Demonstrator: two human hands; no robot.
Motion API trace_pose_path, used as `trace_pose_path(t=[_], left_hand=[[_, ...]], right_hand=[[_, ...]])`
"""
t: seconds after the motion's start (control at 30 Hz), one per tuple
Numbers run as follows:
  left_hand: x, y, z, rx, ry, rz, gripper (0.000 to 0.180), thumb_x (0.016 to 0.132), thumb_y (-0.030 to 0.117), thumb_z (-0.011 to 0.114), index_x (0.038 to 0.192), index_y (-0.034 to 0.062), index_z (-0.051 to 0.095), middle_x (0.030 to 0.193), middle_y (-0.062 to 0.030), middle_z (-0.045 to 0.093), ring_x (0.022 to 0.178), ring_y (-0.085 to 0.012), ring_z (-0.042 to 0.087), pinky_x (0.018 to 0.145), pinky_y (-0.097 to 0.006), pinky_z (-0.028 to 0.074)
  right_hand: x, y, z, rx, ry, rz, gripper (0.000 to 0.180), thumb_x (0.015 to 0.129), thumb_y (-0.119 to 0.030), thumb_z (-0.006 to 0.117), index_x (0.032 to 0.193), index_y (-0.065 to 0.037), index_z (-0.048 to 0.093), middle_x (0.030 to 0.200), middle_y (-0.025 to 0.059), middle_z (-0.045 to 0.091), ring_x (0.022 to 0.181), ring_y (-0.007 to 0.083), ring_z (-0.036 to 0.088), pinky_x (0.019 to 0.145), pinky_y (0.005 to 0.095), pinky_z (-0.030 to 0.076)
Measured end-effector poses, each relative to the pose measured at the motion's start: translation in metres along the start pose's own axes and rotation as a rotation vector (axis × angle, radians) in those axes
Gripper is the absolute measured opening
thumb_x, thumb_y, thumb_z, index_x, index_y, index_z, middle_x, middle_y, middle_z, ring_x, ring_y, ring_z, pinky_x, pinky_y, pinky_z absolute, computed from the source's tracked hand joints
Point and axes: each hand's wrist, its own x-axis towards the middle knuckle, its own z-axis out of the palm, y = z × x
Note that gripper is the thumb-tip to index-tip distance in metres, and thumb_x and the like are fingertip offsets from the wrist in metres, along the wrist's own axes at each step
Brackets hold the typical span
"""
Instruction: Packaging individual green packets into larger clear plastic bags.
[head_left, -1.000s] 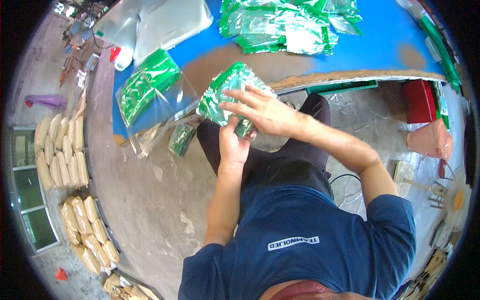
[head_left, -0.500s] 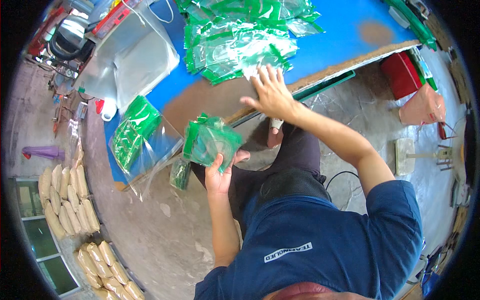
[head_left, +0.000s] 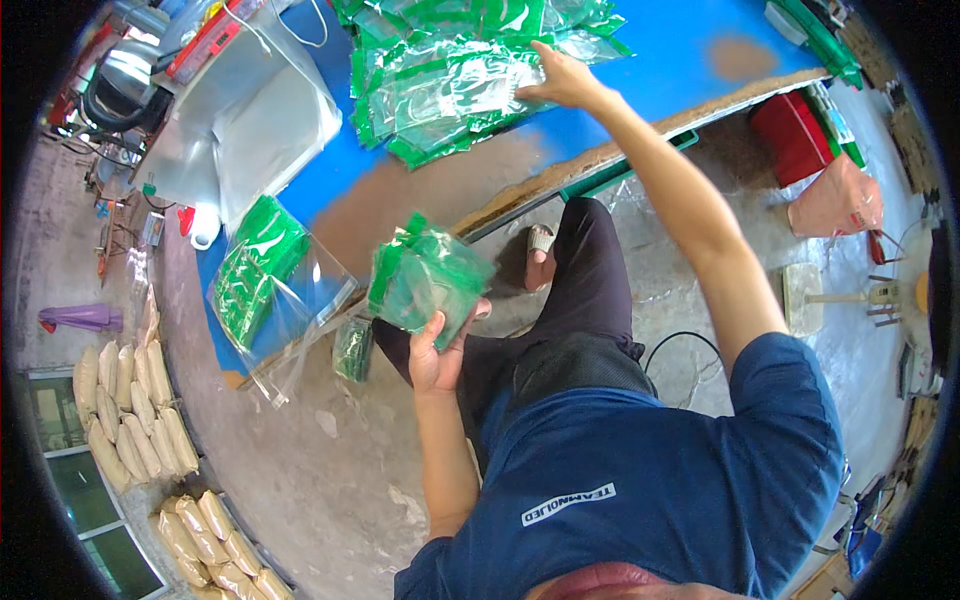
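My left hand point(head_left: 437, 360) is closed on a small stack of clear plastic bags with green edges point(head_left: 425, 275), thumb on top, held in front of the table's near edge. Stretched out over the table, my right hand point(head_left: 566, 80) rests at the right side of a wide pile of similar green-edged bags point(head_left: 440, 95). Its thumb and forefinger are spread apart, and nothing shows lifted between them; the other fingers are partly hidden. To the left, a bundle of green bags point(head_left: 262, 270) lies in a larger clear bag at the table's corner.
The blue table top point(head_left: 680, 60) has worn brown patches. A large clear plastic sheet point(head_left: 275, 130) lies at its left, near a white bottle point(head_left: 205, 227). A red box point(head_left: 790, 140) and a pink bag point(head_left: 840, 200) are at the right. Filled tan sacks point(head_left: 135, 415) stand lower left.
My right hand has moved away from me and slightly right, from the pile's near edge to its right side. My left hand still holds its bags in nearly the same place.
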Motion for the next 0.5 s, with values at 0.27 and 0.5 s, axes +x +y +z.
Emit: trace_pose_path(t=[0.27,0.5], left_hand=[[0.018,-0.020,-0.023,-0.049,0.029,0.026,0.052,0.090,0.013,0.068,0.131,-0.0098,0.046,0.122,-0.0251,0.062,0.112,-0.0410,0.063,0.101,-0.056,0.051],[0.034,-0.018,-0.003,-0.191,0.070,-0.043,0.049,0.092,-0.001,0.063,0.137,0.0012,0.047,0.132,-0.0143,0.058,0.122,-0.0320,0.058,0.108,-0.053,0.048]], right_hand=[[-0.021,-0.085,-0.055,0.362,0.199,-0.213,0.045,0.088,-0.042,0.070,0.097,0.002,0.064,0.085,0.0269,0.066,0.079,0.0459,0.063,0.069,0.0481,0.049],[-0.003,-0.044,-0.010,1.110,0.457,0.441,0.037,0.095,-0.031,0.065,0.089,0.005,0.064,0.079,0.0058,0.064,0.069,0.0163,0.058,0.063,0.0342,0.047]])
